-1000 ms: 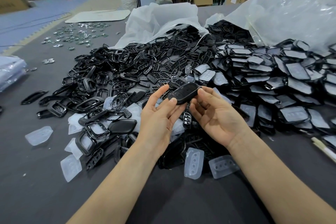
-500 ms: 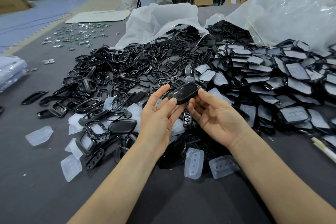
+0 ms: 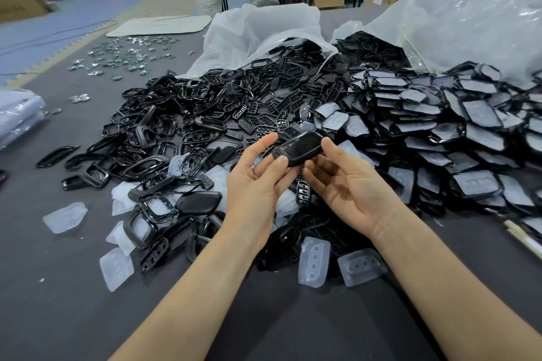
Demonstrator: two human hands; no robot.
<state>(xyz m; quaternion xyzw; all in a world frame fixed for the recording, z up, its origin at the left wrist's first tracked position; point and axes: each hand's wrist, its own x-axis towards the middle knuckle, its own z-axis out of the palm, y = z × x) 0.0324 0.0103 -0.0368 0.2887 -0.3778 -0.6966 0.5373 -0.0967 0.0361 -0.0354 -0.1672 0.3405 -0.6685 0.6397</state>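
Glossy black plastic key-fob shell (image 3: 299,149) is hanging in the air between both hands, just above the near edge of a heap of parts. The left hand (image 3: 256,187) is pinching its left end, thumb on the near edge and forefinger reaching up behind, while the right hand (image 3: 350,189) is gripping the right end, thumb on top and curled fingers cupping underneath. The hold is looking light: only fingertips are bearing on a slick, rounded surface, so an uneven squeeze is probably risking the shell squirting out sideways. Right below it the loose pile of black plastic frames and button grids (image 3: 187,126) is lying, and a dropped piece is likely going to be hard to pick out among so many lookalikes. If the person is pressing two halves together, as it seems, a skewed push could be leaving a seam gaping; whether any seam is closed cannot be told. The shell's long axis is running nearly crosswise in the view, from lower left to upper right, the right end pointing slightly up and away from the person, the broad shiny face turning toward the camera. Further out, translucent white silicone button pads (image 3: 313,265) are lying near the forearms, a stack of black shells with pale pads inside (image 3: 469,132) is spreading to the right, crumpled white plastic bags (image 3: 264,26) are gaping behind, and the dark grey table cover (image 3: 73,302) is carrying it all.
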